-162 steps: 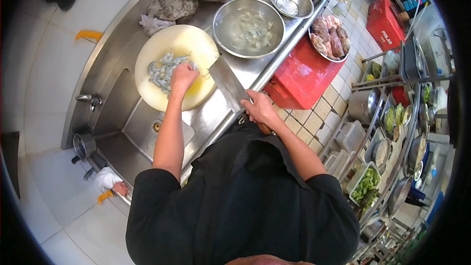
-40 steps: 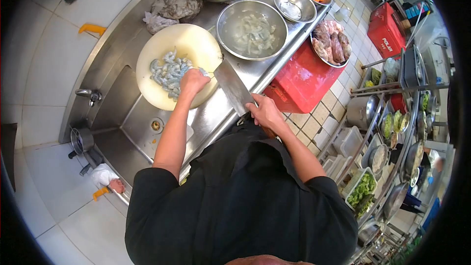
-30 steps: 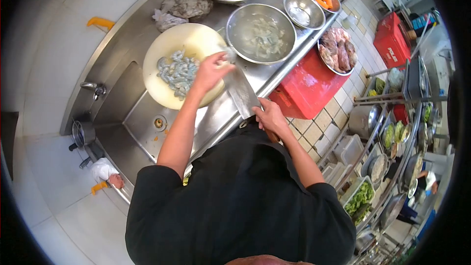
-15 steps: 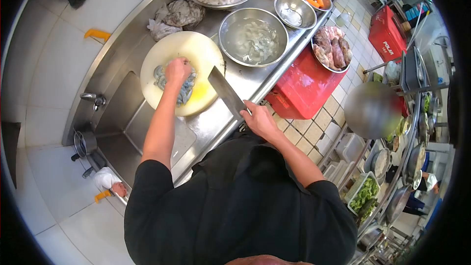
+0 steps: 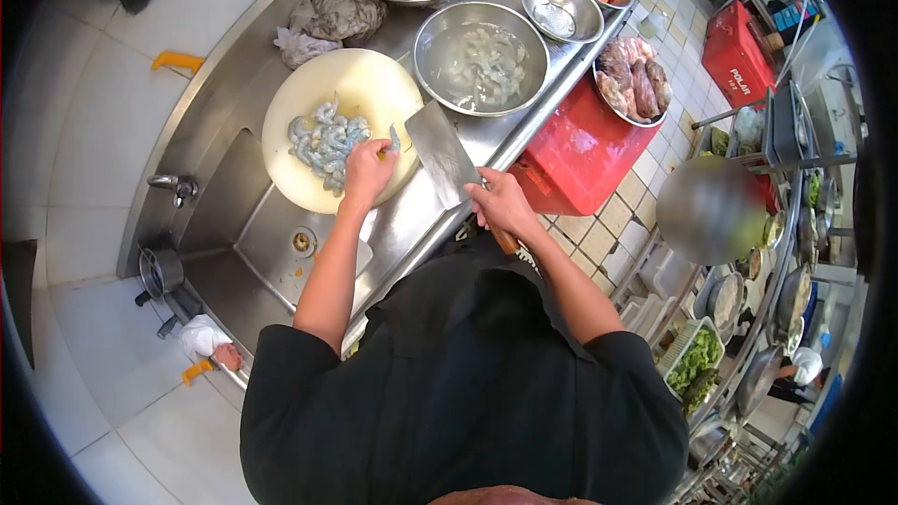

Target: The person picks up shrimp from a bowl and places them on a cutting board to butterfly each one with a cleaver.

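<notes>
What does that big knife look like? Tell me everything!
The cleaver has a broad, rectangular blade of grey metal, dull and a bit smeared. The right hand grips its handle, which is mostly hidden. The blade points away from the person, its flat side facing up, beside the round cutting board, close to one shrimp pinched in the left hand.

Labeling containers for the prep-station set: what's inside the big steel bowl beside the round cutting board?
The big steel bowl holds cloudy water with pale peeled shrimp floating in it. The bowl's bottom is hidden under the water and shrimp, so a count isn't possible.
</notes>
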{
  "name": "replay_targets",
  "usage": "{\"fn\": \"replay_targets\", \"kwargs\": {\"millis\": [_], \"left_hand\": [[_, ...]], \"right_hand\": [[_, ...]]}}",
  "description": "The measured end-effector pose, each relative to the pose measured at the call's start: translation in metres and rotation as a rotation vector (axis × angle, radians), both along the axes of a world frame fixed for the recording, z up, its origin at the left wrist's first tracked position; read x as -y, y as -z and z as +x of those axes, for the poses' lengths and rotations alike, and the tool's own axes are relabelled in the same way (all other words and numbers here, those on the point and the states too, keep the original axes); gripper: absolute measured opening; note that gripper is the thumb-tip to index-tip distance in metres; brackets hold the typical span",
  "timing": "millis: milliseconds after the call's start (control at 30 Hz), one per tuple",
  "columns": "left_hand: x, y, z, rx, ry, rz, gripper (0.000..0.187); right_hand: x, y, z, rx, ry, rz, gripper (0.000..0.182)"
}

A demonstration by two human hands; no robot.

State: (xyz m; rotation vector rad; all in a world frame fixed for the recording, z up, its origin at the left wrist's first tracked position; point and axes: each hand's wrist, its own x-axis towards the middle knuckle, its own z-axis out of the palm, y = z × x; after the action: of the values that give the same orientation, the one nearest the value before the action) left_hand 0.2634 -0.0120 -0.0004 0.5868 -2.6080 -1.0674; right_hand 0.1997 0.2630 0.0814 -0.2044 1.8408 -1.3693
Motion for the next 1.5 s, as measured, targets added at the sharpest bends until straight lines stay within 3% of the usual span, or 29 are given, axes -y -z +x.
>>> {"fn": "replay_targets", "kwargs": {"millis": [267,600,1067,1367,1500], "left_hand": [[0.007,-0.004,-0.011,0.134,-0.04,0.047,0.023],[0.004,-0.012,-0.011,0.144,-0.05,-0.028,0.023],[-0.002,-0.004,-0.008,0.109,-0.143,0.094,0.018],[-0.002,0.001,-0.008,0.126,-0.165,0.117,0.018],[0.003,0.007,-0.006,0.12,-0.125,0.072,0.02]], "right_hand": [[0.024,0.025,-0.012,0.09,0.029,-0.057,0.022],[0.016,0.021,-0.005,0.116,-0.024,-0.066,0.023],[-0.029,-0.008,0.011,0.197,-0.14,0.019,0.025],[-0.012,-0.01,0.009,0.115,-0.095,0.051,0.033],[-0.008,-0.029,0.01,-0.172,-0.133,0.213,0.036]]}}
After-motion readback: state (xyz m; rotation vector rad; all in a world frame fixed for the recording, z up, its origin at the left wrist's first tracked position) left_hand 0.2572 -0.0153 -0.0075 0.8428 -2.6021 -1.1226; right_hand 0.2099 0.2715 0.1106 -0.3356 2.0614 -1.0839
